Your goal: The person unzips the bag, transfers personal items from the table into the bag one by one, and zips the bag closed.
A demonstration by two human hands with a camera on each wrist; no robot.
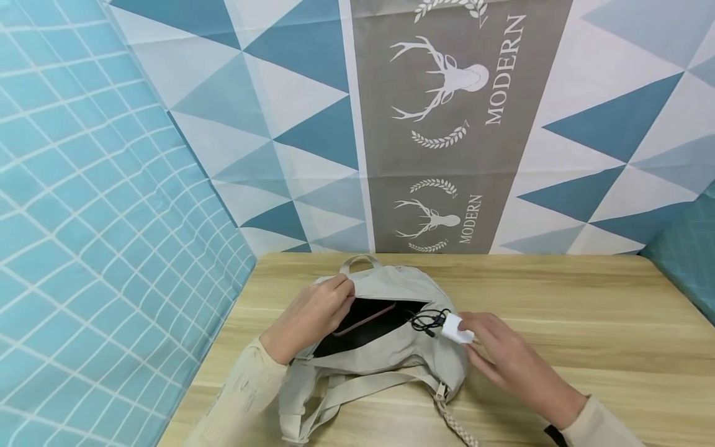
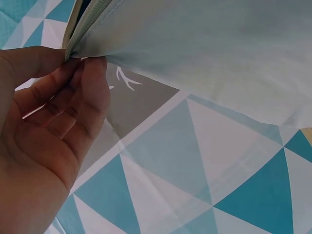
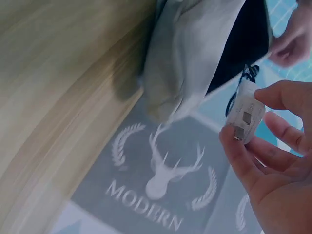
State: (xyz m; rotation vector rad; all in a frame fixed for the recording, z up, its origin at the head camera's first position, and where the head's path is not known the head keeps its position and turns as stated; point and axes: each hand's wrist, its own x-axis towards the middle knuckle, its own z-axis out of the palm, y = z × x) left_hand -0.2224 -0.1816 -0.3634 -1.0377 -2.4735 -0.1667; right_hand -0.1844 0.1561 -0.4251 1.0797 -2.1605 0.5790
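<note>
A light grey backpack (image 1: 385,347) lies on the table with its main opening spread wide, showing a dark inside. My left hand (image 1: 321,308) pinches the zippered edge of the opening between thumb and fingers, as the left wrist view shows up close. Between the thumb and fingers of my right hand (image 1: 497,347) is a white charger plug (image 1: 457,328), its metal prongs visible in the right wrist view. A coiled black cable (image 1: 429,320) hangs from the charger, over the right side of the opening. Inside the bag, a phone-like flat thing with a pink edge (image 1: 365,320) shows.
The wooden table (image 1: 586,310) extends to the right of the bag. Bag straps (image 1: 380,382) and a braided cord (image 1: 454,422) lie toward the near edge. A patterned cloth (image 1: 436,124) hangs behind, and a blue checked curtain (image 1: 100,217) borders the left.
</note>
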